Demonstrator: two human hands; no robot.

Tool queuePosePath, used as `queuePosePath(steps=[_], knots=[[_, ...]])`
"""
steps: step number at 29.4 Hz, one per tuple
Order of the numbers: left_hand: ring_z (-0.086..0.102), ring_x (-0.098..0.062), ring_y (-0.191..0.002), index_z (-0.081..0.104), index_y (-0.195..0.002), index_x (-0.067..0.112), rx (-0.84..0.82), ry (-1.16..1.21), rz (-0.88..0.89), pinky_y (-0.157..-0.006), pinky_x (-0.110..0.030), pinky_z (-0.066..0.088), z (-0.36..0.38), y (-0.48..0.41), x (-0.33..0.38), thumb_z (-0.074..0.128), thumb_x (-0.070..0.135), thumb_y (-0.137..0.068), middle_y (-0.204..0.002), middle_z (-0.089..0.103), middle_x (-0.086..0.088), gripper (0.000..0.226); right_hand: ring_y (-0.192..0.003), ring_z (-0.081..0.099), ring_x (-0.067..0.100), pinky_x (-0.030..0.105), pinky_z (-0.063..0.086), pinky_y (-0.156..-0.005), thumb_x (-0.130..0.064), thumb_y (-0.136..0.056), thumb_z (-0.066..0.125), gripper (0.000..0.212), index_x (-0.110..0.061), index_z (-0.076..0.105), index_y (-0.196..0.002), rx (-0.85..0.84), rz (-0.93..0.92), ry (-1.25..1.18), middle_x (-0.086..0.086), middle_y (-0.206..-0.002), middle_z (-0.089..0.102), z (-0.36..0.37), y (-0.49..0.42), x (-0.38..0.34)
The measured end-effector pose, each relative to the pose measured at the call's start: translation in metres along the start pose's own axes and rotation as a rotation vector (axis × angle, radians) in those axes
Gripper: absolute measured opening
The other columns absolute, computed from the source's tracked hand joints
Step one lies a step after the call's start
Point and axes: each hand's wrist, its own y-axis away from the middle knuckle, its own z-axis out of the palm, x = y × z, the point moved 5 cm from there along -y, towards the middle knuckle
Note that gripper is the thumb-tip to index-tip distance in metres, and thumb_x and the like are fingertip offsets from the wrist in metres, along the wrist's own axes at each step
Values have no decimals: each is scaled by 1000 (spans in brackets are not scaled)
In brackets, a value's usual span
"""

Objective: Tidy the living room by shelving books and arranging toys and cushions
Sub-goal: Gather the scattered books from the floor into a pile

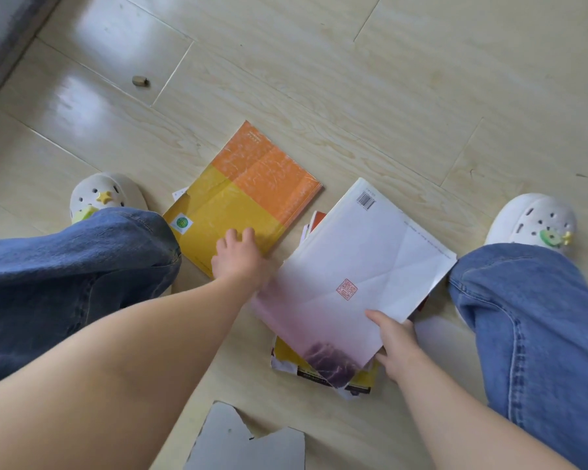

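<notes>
Orange-and-yellow book (252, 184) lies flat on the wood-look floor (353, 79). Its long axis runs lower left to upper right, orange half at the far end, and the cover is scuffed and creased. Left hand (238, 256) rests on its near yellow corner, fingers (250, 234) laid loosely on the cover, not gripping. Just beside it, the white book (364, 266) sits on the same diagonal: barcode at the far corner, red seal mid-cover, fading to pink-purple nearer. Right hand (398, 340) pinches its near edge, thumb on top, over a messy stack of books (360, 381). Jeans-clad legs (65, 273) hem in both sides, with plenty of floor beyond.
</notes>
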Motion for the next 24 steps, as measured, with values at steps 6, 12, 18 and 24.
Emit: queuePosePath(steps=[6, 12, 18, 24], knots=[[15, -45, -137, 16, -140, 23, 3, -196, -15, -93, -43, 41, 14, -20, -20, 50, 20, -92, -151, 5, -20, 59, -76, 58, 17, 26, 39, -55, -8, -84, 66, 35, -13, 50, -115, -32, 12, -1, 8, -110, 63, -2, 1, -1], [11, -54, -137, 11, -143, 20, -50, -246, -20, -81, -43, 49, 16, -15, -1, 56, 14, -91, -153, -3, -27, 69, -91, 47, 20, 29, 34, -68, -9, -86, 65, 52, -13, 38, -131, -68, 9, -21, 1, -108, 52, -1, -2, -1], [58, -37, -81, 35, -115, 5, 91, -229, 191, -59, -35, 39, -10, -2, 18, 39, -4, -87, -106, 57, -19, 31, -90, 47, 19, 31, 34, -75, -11, -86, 66, 50, -16, 37, -127, -58, 2, 4, 2, -112, 51, -1, -3, -1], [58, -32, -74, 41, -100, 9, -70, -255, 485, -46, -30, 33, -36, 53, 83, 42, 12, -90, -101, 57, -16, 11, -105, 51, 25, 30, 40, -77, -33, -97, 48, 46, -15, 36, -138, -37, 60, 21, 9, -132, 52, 0, -3, -3]])
